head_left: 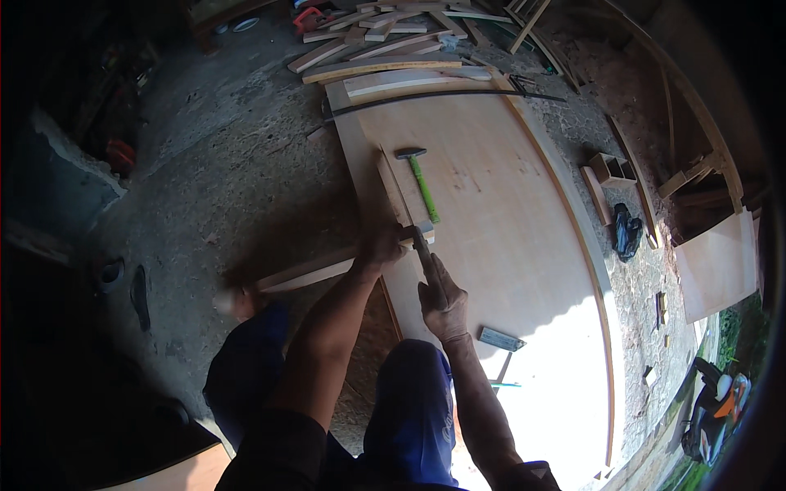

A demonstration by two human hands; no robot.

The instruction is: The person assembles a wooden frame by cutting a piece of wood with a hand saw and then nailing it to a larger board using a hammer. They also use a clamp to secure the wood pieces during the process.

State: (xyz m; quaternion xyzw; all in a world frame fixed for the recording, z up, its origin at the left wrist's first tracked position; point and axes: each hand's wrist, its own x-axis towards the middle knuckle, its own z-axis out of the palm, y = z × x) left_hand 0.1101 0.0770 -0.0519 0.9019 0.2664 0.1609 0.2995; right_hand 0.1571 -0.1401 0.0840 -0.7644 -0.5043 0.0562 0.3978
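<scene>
My left hand (381,250) is closed round a pale wooden board (315,276), pressing it at the edge of a large plywood panel (491,213). The board reaches out leftward past the panel, and my blurred foot (237,303) is at its far left end. In my right hand (444,303) is the long wooden end bar of what looks like a frame saw (430,266). Its thin frame stretches away over the panel, beyond the board's end. Just right of the saw lies a hammer (424,188) with a green handle.
A metal-and-wood square (501,340) lies on the panel beside my right forearm. Long timber strips (381,69) and a heap of offcuts (393,29) are past the panel's far end. On the floor to the right are a small wooden box (612,170) and a black bag (627,233).
</scene>
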